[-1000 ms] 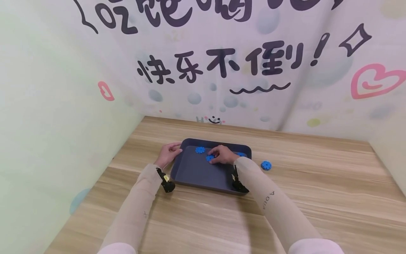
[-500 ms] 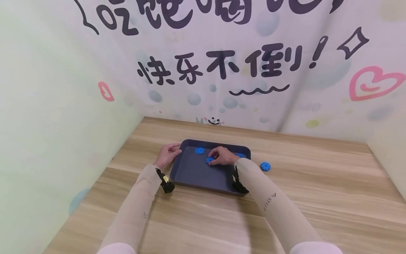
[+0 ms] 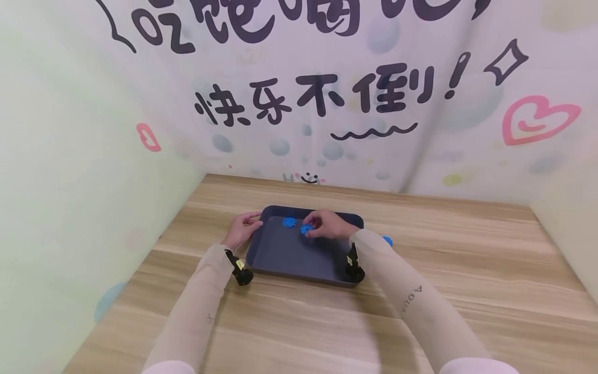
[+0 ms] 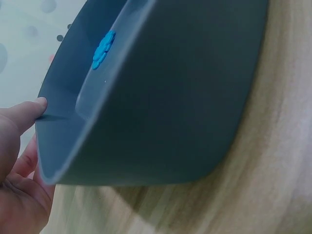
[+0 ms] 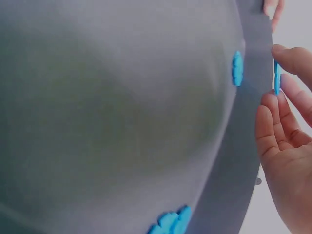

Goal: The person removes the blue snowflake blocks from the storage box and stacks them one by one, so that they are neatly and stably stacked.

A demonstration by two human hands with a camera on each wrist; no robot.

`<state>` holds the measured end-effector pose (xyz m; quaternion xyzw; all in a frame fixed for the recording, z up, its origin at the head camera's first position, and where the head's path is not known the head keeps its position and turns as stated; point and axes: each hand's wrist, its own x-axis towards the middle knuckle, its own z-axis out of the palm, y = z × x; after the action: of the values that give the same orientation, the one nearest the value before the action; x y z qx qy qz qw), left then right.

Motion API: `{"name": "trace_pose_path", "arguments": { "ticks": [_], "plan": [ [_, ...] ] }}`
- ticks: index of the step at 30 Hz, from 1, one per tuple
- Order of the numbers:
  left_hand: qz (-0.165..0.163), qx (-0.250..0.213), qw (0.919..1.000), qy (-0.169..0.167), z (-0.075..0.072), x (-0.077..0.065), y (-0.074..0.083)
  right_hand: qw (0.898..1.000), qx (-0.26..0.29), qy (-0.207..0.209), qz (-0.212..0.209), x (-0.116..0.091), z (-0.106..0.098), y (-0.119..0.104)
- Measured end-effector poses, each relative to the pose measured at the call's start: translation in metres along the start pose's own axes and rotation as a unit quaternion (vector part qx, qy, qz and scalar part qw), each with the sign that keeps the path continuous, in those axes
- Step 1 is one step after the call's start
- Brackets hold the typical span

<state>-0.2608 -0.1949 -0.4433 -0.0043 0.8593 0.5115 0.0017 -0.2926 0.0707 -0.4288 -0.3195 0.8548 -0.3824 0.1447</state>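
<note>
Pale wall fabric (image 3: 252, 166) printed with large dark Chinese characters stands behind a wood-grain worktop (image 3: 289, 322). On the person's right hand (image 3: 327, 224), thumb and fingers pinch a thin blue disc with a notched rim (image 3: 306, 229), holding it raised over a dark grey rectangular tray with rounded corners (image 3: 289, 254). Seen from the head, the held disc shows part of its face; the right wrist view turns it edge-on, a narrow strip whose long axis runs up and down that picture. Whether it is level cannot be told.

At the tray's left end, the left hand (image 3: 241, 228) grips the wall, thumb on the rim, other fingers outside. The tray's long axis runs left to right, its right end slightly nearer the person.

Just beside the held disc, a second blue notched disc (image 3: 289, 222) lies flat in the tray near the far wall. Only the right wrist view reveals a further blue notched shape (image 5: 170, 223) in the tray, cut off by the frame. Only the head view shows a blue piece on the worktop (image 3: 387, 241), right of the tray, partly behind the right sleeve (image 3: 406, 291).
</note>
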Motion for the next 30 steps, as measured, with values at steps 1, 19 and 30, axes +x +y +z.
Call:
{"name": "trace_pose_path", "arguments": {
  "ticks": [1,19,30],
  "plan": [
    [-0.002,0.0,1.0,0.0,0.0,0.0,0.0,1.0,0.002,0.001,-0.004,-0.001,-0.002,-0.001],
    [-0.027,-0.003,0.9996,0.003,0.0,0.002,-0.002,0.998,-0.035,0.035,-0.027,-0.045,-0.032,0.005],
    [-0.029,-0.006,0.9996,0.004,0.0,0.002,-0.001,0.995,-0.062,0.084,0.0,-0.082,-0.056,0.026]
  ]
}}
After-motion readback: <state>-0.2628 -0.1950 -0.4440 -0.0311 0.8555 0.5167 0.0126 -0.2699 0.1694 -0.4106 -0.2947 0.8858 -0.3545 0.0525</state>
